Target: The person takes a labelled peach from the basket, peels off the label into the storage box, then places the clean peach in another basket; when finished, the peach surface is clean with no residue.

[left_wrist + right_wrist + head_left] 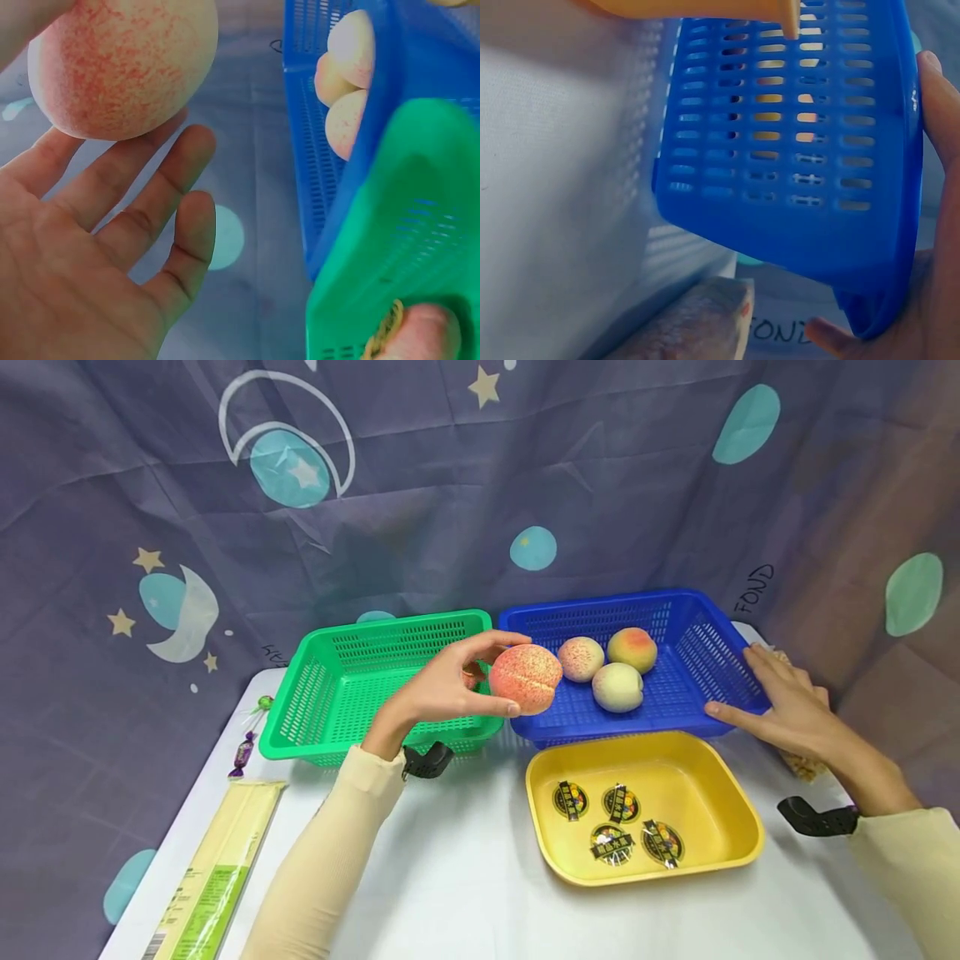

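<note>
My left hand (450, 681) grips a red-and-cream peach (525, 679) between thumb and fingers. It is raised where the green basket (300, 749) meets the blue basket (738, 660). The left wrist view shows the peach (124, 67) close up, the other fingers spread below it. Three more peaches (618, 687) sit together inside the blue basket. At that basket's right front corner rests my right hand (798, 710), fingers extended and thumb along the rim, as the right wrist view also shows. A pinkish round thing (424, 334) with a yellow band lies in the green basket, partly hidden by my left hand.
In front of the blue basket stands a yellow tray (720, 814) with several round black labels in it. On the left are a long yellow-green packet (217, 868) and wrapped candies (242, 754). A bag (802, 766) lies beneath my right hand. A patterned cloth hangs behind.
</note>
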`<state>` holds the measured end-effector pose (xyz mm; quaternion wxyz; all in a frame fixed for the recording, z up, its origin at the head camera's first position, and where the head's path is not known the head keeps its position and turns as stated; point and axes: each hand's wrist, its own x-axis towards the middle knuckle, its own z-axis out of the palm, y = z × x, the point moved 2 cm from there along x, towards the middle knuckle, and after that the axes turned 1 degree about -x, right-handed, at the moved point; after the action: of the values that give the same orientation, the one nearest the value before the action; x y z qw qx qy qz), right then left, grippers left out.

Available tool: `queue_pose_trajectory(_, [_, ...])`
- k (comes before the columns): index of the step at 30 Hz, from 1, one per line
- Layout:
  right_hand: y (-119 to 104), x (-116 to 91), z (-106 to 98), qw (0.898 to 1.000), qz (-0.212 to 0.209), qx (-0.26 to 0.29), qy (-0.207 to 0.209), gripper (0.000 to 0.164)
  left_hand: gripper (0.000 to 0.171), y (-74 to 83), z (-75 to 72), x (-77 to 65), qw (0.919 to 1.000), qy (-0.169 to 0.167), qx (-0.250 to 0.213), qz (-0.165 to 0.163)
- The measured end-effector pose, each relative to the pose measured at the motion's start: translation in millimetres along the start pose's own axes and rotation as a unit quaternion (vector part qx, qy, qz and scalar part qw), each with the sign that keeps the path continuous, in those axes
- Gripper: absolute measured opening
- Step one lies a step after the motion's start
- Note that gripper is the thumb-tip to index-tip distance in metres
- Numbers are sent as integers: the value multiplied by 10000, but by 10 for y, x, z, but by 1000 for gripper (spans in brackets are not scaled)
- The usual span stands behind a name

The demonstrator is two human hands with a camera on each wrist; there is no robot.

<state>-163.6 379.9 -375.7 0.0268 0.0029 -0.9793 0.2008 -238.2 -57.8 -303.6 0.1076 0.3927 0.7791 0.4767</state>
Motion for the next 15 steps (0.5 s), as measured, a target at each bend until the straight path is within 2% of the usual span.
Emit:
queue_pose_trajectory(4, [20,-8,9,9999,19,87,-73,106,71,3,21,288,9998,-84,177,34])
queue_pose_trajectory(10, [29,-17,14,9988,-25,438,-216,106,69,-45,135,667,9985,-280,-316,-338])
queue_pose_trajectory(15, [27,-13,20,9981,-65,559,-238,106,71,-148,247,970,9982,-480,-221,-282])
